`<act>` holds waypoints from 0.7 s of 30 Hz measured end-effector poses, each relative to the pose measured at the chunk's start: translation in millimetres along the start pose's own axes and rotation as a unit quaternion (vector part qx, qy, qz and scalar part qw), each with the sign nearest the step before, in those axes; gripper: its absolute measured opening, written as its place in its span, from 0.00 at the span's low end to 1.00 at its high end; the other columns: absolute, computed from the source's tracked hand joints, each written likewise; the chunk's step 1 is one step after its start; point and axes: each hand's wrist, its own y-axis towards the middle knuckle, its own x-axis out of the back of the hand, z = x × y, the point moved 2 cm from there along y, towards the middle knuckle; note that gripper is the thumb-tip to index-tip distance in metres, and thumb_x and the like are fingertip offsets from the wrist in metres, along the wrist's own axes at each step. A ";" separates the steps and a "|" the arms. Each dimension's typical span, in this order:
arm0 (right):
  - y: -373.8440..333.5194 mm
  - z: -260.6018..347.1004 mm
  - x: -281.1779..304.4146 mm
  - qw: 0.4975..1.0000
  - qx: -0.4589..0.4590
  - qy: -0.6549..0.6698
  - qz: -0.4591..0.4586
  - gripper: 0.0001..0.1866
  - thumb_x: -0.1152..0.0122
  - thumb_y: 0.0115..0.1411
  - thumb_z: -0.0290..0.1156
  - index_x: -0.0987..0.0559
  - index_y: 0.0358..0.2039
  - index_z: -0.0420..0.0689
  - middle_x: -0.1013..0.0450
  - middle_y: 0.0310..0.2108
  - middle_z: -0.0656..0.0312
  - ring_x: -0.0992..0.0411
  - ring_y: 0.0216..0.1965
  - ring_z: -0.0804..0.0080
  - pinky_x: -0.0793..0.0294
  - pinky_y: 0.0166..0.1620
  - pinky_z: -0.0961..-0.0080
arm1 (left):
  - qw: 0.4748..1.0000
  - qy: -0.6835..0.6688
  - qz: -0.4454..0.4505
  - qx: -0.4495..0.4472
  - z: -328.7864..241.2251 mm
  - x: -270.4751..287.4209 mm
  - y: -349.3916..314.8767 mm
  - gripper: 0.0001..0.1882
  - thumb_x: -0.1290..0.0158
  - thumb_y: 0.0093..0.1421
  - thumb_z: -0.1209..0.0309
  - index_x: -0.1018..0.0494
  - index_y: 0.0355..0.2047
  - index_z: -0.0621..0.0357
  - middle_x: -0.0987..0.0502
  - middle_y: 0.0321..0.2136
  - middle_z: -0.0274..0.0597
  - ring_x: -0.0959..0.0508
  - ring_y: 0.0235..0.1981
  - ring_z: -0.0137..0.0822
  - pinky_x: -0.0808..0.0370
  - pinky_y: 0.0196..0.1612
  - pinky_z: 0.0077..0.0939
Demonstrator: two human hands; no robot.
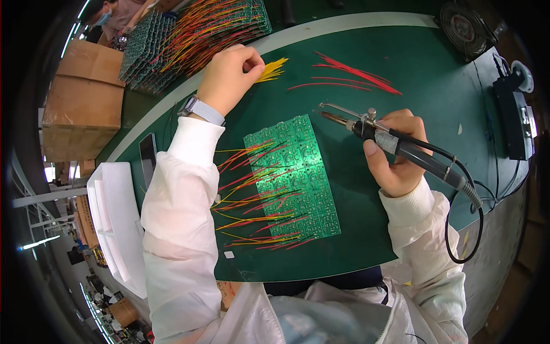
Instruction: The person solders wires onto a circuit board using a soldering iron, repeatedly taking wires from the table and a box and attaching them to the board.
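My left hand (232,77), a watch on its wrist, pinches at the near end of a small bundle of yellow wires (273,69) on the table; how many are between the fingertips is hidden. In my right hand (399,152) is a soldering iron (389,140) with a thin metal solder-feed tube along it, its tip pointing left above the table. Between my arms lies a green circuit board panel (295,178). Several red, yellow and black wires (252,186) stick out past its left edge. Loose red wires (360,74) lie beyond the iron.
Stacked wired boards (200,43) stand at the far left, near another person (117,17). A phone (148,157) and a white foam tray (114,223) are left of my arm. A fan (461,28) and a black box with cables (511,120) sit at right.
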 end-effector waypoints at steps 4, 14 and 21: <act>-0.5 0.2 0.2 1.000 0.024 0.011 0.005 0.14 0.38 0.40 0.18 0.31 0.29 0.35 0.31 0.25 0.58 0.33 0.23 0.75 0.32 0.27 0.81 | 1.000 -0.003 -0.011 -0.017 -1.1 5.2 0.0 0.04 0.44 0.49 0.72 0.25 0.23 0.60 0.26 0.22 0.40 0.25 0.24 0.37 0.30 0.29 0.28; 2.0 3.4 0.3 0.999 0.039 0.011 0.014 0.14 0.39 0.41 0.17 0.32 0.29 0.35 0.31 0.25 0.58 0.32 0.23 0.76 0.32 0.27 0.81 | 0.975 -0.198 -0.063 0.079 -29.0 40.3 -46.8 0.03 0.51 0.59 0.77 0.31 0.31 0.65 0.26 0.32 0.40 0.26 0.32 0.25 0.29 0.38 0.19; -2.0 -1.1 -0.1 0.999 0.031 -0.011 0.031 0.15 0.38 0.41 0.20 0.33 0.30 0.36 0.32 0.25 0.58 0.34 0.23 0.75 0.33 0.28 0.80 | 0.959 -0.162 -0.108 0.205 -78.4 1.7 -115.5 0.03 0.52 0.58 0.79 0.36 0.31 0.63 0.29 0.26 0.39 0.30 0.25 0.26 0.32 0.30 0.20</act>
